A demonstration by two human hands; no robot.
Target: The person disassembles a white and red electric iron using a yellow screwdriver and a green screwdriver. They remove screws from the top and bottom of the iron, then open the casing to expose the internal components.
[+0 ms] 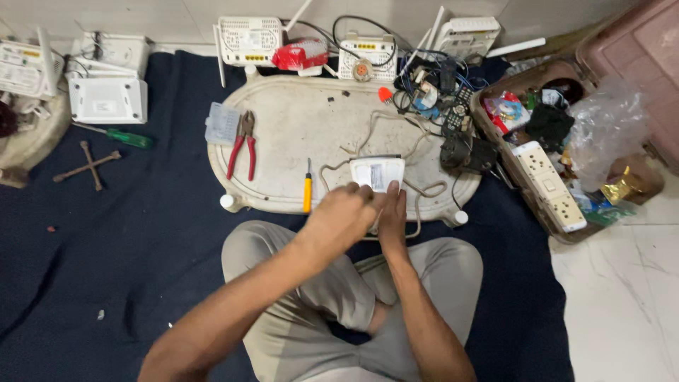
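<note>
A small white plastic device (378, 173) is being held at the near edge of the oval white tray (297, 134), just above the knees. The left hand (344, 216) is being closed over its near left corner, and the right hand (391, 212) is being pressed flat along its right side, fingers extended. The box is being judged light, stiff and smooth, so likely slippery; a grip across its side edges is being favoured. A thin beige cable (424, 189) is being left looped around it, possibly tugging. A yellow screwdriver (308, 189) is lying just beside the left hand.
</note>
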